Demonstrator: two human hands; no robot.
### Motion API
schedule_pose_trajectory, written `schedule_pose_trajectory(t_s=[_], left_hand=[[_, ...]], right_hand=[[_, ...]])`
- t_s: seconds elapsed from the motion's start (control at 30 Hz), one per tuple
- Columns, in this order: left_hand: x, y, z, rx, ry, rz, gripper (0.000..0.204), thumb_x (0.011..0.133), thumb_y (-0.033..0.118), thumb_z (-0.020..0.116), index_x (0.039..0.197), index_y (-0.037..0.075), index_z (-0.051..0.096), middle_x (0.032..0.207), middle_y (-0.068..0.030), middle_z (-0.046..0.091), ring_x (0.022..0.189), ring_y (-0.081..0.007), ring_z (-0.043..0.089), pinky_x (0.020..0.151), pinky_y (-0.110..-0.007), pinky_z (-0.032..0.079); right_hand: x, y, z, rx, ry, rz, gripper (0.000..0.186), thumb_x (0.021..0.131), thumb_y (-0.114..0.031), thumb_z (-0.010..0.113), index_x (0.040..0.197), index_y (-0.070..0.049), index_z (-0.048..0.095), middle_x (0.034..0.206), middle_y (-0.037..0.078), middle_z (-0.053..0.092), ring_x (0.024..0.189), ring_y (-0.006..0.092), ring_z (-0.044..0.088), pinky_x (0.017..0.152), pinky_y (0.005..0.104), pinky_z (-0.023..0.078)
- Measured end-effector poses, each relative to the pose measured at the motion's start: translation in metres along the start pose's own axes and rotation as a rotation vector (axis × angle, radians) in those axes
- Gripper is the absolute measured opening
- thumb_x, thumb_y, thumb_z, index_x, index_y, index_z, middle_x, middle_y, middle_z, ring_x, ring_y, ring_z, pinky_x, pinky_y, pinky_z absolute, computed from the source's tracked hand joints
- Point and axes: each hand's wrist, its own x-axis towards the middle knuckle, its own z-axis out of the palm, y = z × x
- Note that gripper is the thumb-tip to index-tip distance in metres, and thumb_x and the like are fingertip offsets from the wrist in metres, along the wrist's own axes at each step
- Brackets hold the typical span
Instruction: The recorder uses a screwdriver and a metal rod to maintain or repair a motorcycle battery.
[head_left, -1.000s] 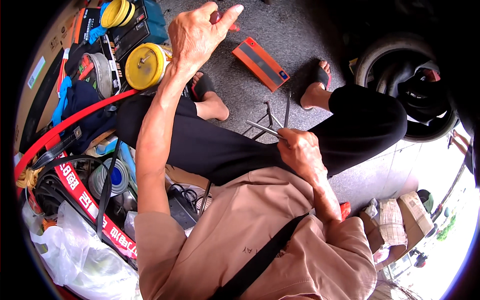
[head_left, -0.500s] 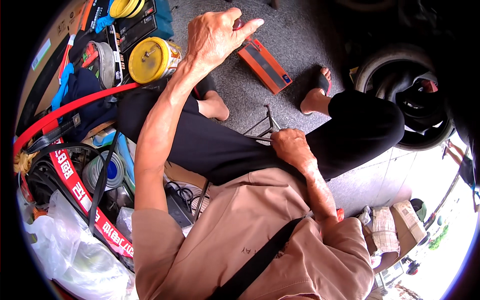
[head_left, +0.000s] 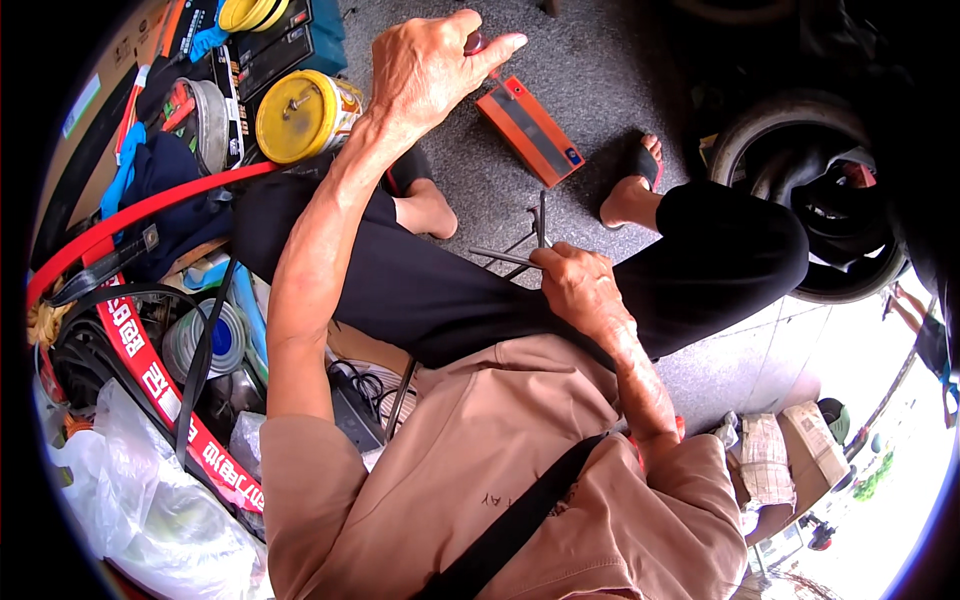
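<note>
My left hand (head_left: 425, 75), raised at the top centre, is closed around a dark red rounded handle (head_left: 475, 43); most of it is hidden by the fingers. Just beyond that hand, an orange-red box (head_left: 530, 130) with a dark grey panel rests on the grey floor. Over my lap my right hand (head_left: 580, 285) is closed on a thin metal rod (head_left: 500, 257) that points out leftward from the fingers. Next to it another thin dark rod (head_left: 543, 218) stands roughly upright, partly overlapping a thin-legged metal piece between my knees. How these parts join I cannot tell.
At left are a yellow-lidded bucket (head_left: 290, 118), a curved red strip (head_left: 150, 225), a round can (head_left: 210, 340) and a plastic bag (head_left: 150, 500). Tyres (head_left: 790, 130) lie at right. Bundled cardboard (head_left: 768, 460) sits at lower right. My sandalled feet are on the floor.
My right hand has risen slightly. The rod in it has lifted and shows more length, and the upright rod now stands straighter. My left hand has barely moved.
</note>
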Motion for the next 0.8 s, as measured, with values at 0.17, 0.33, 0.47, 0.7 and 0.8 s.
schedule_pose_trajectory(t_s=[0.17,0.33,0.47,0.7,0.8], left_hand=[[0.003,0.006,-0.01,0.044,-0.061,0.001,0.049,0.085,0.05,0.071,0.065,0.007,0.061,0.048,-0.0079,0.057,0.046,-0.023,0.061,0.046,-0.034,0.048],[0.01,0.018,-0.017,-0.04,-0.071,-0.118,0.045,0.084,0.041,0.074,0.066,0.003,0.059,0.054,-0.0143,0.059,0.052,-0.0308,0.063,0.048,-0.039,0.048],[0.007,0.009,-0.014,0.024,-0.08,-0.031,0.045,0.085,0.048,0.072,0.069,0.006,0.064,0.051,-0.0084,0.059,0.049,-0.024,0.064,0.047,-0.035,0.05],[0.011,0.023,-0.025,-0.054,-0.124,-0.167,0.038,0.083,0.03,0.076,0.071,0.001,0.056,0.061,-0.0221,0.06,0.058,-0.0392,0.063,0.052,-0.044,0.049],[0.01,0.023,-0.024,-0.055,-0.125,-0.157,0.037,0.083,0.03,0.076,0.071,0.001,0.056,0.061,-0.0219,0.06,0.059,-0.039,0.064,0.052,-0.044,0.049]], right_hand=[[0.018,0.01,0.015,0.192,0.129,-0.008,0.024,0.077,0.003,0.06,0.098,-0.004,0.067,0.091,0.013,0.063,0.088,0.0333,0.065,0.077,0.0434,0.052],[0.025,0.005,0.016,0.27,0.253,-0.096,0.026,0.076,0.005,0.059,0.099,-0.003,0.067,0.089,0.012,0.061,0.087,0.0328,0.064,0.076,0.0436,0.052],[0.029,-0.007,0.013,0.149,0.287,-0.255,0.028,0.073,0.006,0.06,0.098,-0.002,0.068,0.093,0.013,0.063,0.087,0.033,0.064,0.076,0.0416,0.053],[0.019,0.008,0.042,0.115,0.132,-0.199,0.028,0.074,0.007,0.058,0.099,-0.003,0.066,0.094,0.013,0.062,0.088,0.0336,0.065,0.076,0.0421,0.054],[0.017,0.012,0.053,0.143,-0.018,-0.071,0.019,0.082,0.0,0.059,0.099,-0.004,0.067,0.097,0.014,0.063,0.093,0.0365,0.065,0.079,0.044,0.054]])
